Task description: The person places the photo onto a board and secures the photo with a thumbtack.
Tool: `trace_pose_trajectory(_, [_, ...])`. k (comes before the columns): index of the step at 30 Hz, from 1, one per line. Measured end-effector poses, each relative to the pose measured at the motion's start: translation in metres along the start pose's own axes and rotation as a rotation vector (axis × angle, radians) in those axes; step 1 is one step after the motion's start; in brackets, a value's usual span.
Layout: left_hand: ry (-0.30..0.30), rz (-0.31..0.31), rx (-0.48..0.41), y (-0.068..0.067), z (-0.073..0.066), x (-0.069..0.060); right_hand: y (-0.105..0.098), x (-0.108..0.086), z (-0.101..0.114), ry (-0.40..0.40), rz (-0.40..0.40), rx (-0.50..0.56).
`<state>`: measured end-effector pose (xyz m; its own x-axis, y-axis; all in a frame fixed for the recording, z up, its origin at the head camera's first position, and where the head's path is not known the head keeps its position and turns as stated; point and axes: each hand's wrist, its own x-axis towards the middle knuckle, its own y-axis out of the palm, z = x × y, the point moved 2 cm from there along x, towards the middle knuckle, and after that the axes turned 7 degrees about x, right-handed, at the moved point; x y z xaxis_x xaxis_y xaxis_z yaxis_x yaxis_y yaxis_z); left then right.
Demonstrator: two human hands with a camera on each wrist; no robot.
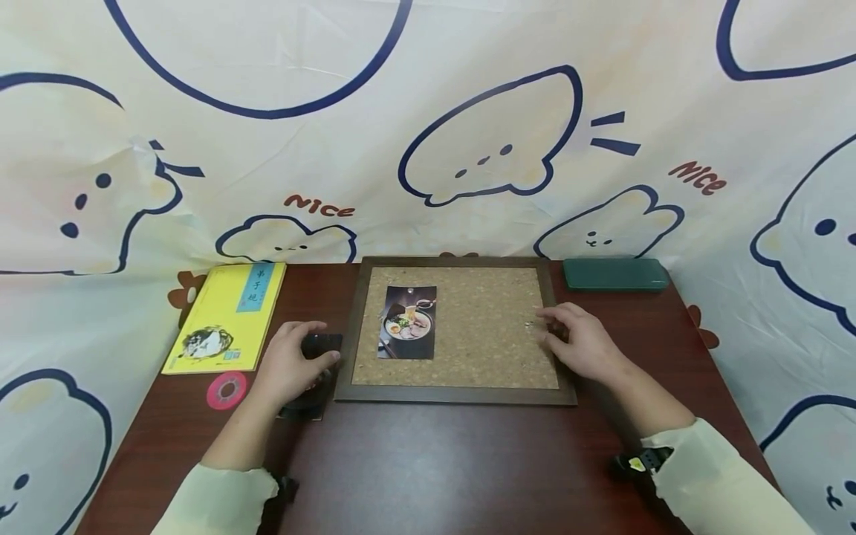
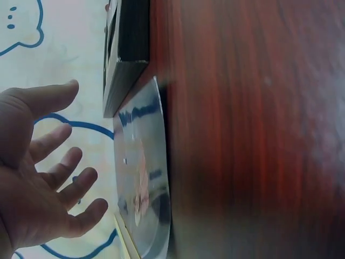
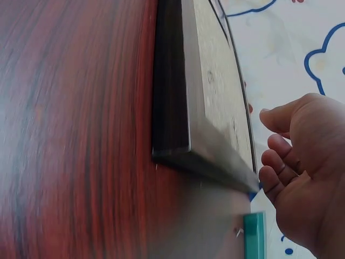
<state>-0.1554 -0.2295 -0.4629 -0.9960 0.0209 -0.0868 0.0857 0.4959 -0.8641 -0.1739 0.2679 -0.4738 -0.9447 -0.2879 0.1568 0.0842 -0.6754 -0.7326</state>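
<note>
A cork board in a dark frame [image 1: 455, 396] lies on the table, with a food photo [image 1: 408, 323] pinned at its left part. Left of the frame, my left hand [image 1: 291, 365] hovers over dark photos [image 1: 304, 410], partly hiding them; in the left wrist view its fingers [image 2: 81, 186] are spread beside a glossy photo [image 2: 143, 172], holding nothing. My right hand [image 1: 583, 345] is over the board's right edge, fingers bent near small clear pins [image 1: 529, 324]. In the right wrist view the right hand [image 3: 302, 162] is beside the frame [image 3: 172, 81]; whether it pinches a pin cannot be told.
A yellow book [image 1: 224, 319] lies at the left, with a pink tape roll [image 1: 226, 390] just in front of it. At the back right is a green case [image 1: 615, 275]. A patterned cloth [image 1: 468, 44] hangs behind the brown table [image 1: 428, 468].
</note>
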Motion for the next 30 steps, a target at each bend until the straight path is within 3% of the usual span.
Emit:
trace_pose_trajectory(12, [-0.034,0.04,0.022,-0.003,0.018,-0.001,-0.011,-0.013,-0.023,0.07,-0.001,-0.038])
trace_pose_trajectory(30, [-0.073,0.046,0.07,0.001,0.027,-0.001,-0.025,-0.012,-0.053,0.143,-0.05,-0.089])
